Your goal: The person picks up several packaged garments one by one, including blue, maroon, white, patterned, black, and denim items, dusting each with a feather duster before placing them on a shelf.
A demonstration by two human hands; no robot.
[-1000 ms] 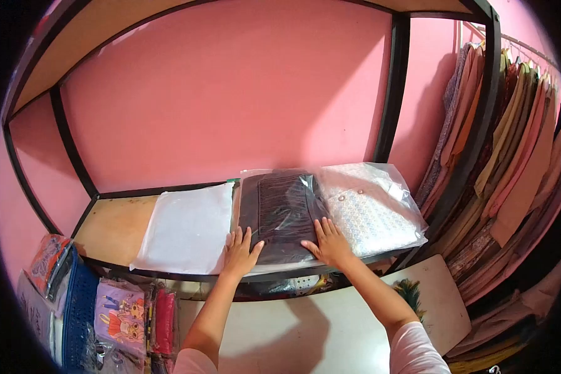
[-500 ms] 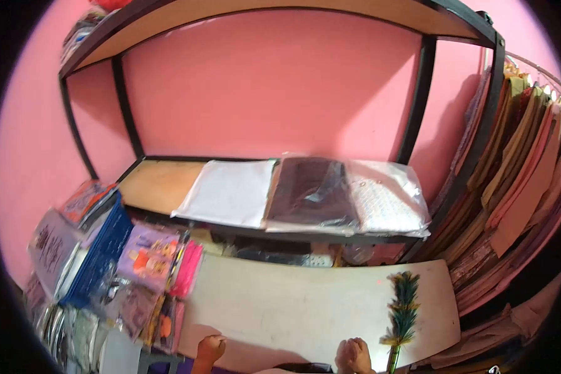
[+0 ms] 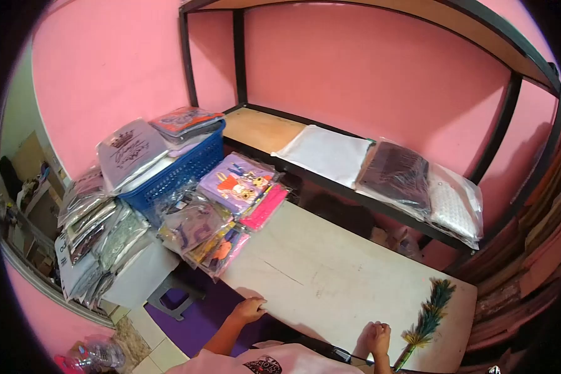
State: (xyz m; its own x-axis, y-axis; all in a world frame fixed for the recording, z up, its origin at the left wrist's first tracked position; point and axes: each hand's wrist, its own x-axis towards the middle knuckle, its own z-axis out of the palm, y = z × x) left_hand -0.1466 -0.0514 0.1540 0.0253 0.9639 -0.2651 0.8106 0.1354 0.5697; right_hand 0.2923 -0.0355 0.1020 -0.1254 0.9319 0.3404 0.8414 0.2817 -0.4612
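Observation:
My left hand (image 3: 249,309) rests at the near edge of the pale table (image 3: 330,274), its fingers curled in with nothing showing in them. On the same edge, farther right, lies my right hand (image 3: 378,338), also closed, casting a shadow beside it. Just right of it is what looks like a feather duster (image 3: 431,311) with dark green feathers and yellowish tips, apart from the hand. Left of the bare tabletop sit several bagged garments, including a purple one with cartoon figures (image 3: 237,184) and a bright pink one (image 3: 265,207).
A blue basket (image 3: 187,163) with bagged clothes stands left, beside more stacked packets (image 3: 100,240). A black-framed shelf (image 3: 330,181) carries a white packet (image 3: 324,154), a dark packet (image 3: 396,177) and a patterned one (image 3: 455,206). Hanging clothes (image 3: 523,268) line the right. A dark stool (image 3: 174,296) is below.
The view has swung to the left, bringing the basket, stacked packets, stool and floor further in. Both hands stay closed at the table's near edge.

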